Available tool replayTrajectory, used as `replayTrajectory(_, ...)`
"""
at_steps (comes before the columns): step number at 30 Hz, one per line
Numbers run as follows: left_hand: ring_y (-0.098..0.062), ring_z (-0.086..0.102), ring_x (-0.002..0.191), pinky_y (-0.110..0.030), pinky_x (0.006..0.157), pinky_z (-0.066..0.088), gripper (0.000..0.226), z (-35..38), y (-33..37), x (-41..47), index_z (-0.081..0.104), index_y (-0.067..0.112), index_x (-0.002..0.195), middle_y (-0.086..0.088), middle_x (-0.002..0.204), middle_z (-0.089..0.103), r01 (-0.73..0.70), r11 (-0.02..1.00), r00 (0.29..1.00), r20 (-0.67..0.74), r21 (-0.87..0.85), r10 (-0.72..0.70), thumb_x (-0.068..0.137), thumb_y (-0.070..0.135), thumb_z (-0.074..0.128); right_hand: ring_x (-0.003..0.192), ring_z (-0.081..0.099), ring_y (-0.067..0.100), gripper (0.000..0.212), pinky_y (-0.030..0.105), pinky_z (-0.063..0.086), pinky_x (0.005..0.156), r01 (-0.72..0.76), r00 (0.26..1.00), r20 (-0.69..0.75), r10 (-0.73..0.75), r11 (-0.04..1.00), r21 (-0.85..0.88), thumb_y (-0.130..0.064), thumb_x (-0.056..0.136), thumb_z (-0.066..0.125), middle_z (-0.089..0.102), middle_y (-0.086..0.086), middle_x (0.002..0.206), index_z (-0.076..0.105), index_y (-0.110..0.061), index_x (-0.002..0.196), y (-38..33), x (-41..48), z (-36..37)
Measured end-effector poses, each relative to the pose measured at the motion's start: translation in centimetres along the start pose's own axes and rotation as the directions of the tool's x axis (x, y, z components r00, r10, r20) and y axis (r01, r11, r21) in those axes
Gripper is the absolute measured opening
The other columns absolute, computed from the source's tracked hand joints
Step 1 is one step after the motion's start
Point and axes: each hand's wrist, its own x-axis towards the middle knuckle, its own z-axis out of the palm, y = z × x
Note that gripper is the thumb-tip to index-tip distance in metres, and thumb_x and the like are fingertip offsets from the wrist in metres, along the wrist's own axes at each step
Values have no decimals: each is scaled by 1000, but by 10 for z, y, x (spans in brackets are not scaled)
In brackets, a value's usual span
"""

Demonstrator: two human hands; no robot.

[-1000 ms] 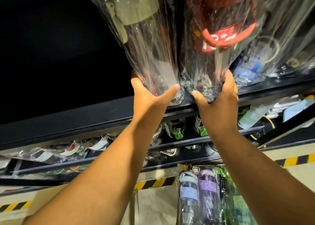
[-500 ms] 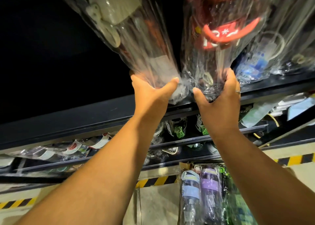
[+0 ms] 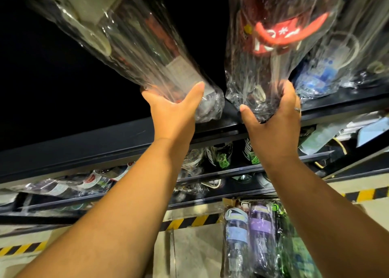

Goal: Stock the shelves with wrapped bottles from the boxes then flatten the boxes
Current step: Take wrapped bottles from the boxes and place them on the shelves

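Both hands raised at top shelf edge (image 3: 105, 143). Left hand (image 3: 174, 115) closed round base of beige-cap wrapped bottle (image 3: 126, 41), long axis leaning to 11 o'clock. Right hand (image 3: 273, 119) gripping base of red-strap wrapped bottle (image 3: 273, 46), axis approx. 12 o'clock. Bases sit at the lip; judged: push inward next.

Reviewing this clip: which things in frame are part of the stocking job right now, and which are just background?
In use:
- left hand gripping the base of the beige-lid bottle
- right hand gripping the base of the red-strap bottle
- top shelf they are going onto
- bottles waiting below

Background:
- bottles already on the lower shelves
- striped floor tape
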Motion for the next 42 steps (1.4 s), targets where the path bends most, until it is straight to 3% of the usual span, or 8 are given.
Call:
replayTrajectory(7,-6,44,120,-14,98,36,78,-12,2,-7,24,14,138,7,131,37,-64,998,998,-21,1,64,83,22,79,134,37,23,83,41,35,111,8,1000,13,-8,1000,13,-34,83,77,42,2,143,31,-12,148,-3,-3,-3)
replayTrajectory(11,10,27,123,-7,102,21,110,-11,1,-13,-5,16,156,20,139,16,-75,997,997,-8,-23,75,84,22,79,143,22,24,88,32,24,115,-47,999,24,46,999,26,-32,84,75,25,10,154,23,-12,152,-8,-8,-5)
replayTrajectory(15,27,41,109,-3,97,32,100,-12,-3,-10,6,19,152,31,126,31,-95,994,995,-26,-51,93,83,20,80,108,49,22,42,42,45,95,114,993,-58,-106,982,153,-25,86,69,46,3,117,48,-14,121,-16,-42,-3)
replayTrajectory(21,31,47,96,2,82,38,77,-11,-6,-10,20,26,132,27,120,38,-116,989,993,-14,-93,115,84,9,78,68,64,10,53,32,59,70,-389,872,428,238,867,312,-17,97,56,59,-14,113,37,-27,145,-50,-61,16)
replayTrajectory(27,-3,55,122,-25,104,46,83,-15,-6,-9,23,24,135,5,133,49,-120,988,993,-32,-97,117,78,17,82,60,65,19,28,28,55,53,-755,655,610,445,423,502,-6,98,53,74,9,101,60,-18,122,-70,-34,16)
replayTrajectory(33,-11,47,133,-39,115,38,99,-18,-8,-5,17,17,147,-1,143,42,-128,989,991,-38,-78,125,73,28,83,65,62,12,24,21,53,58,-690,723,501,475,472,548,-2,94,60,72,11,97,67,-10,116,-63,-29,18)
replayTrajectory(38,26,45,104,-3,90,38,78,-16,-11,0,24,23,130,28,118,39,-157,988,987,-25,-12,157,79,18,83,74,66,15,26,27,59,66,-637,771,488,409,507,581,2,95,56,72,6,91,62,-13,116,-64,-38,21)
replayTrajectory(42,16,53,96,-7,81,43,66,-13,-15,5,32,15,122,17,112,46,-161,987,987,-12,20,161,79,16,83,85,69,8,24,33,56,91,-514,857,356,372,643,567,-2,94,60,71,-3,88,62,-20,110,-61,-40,25)
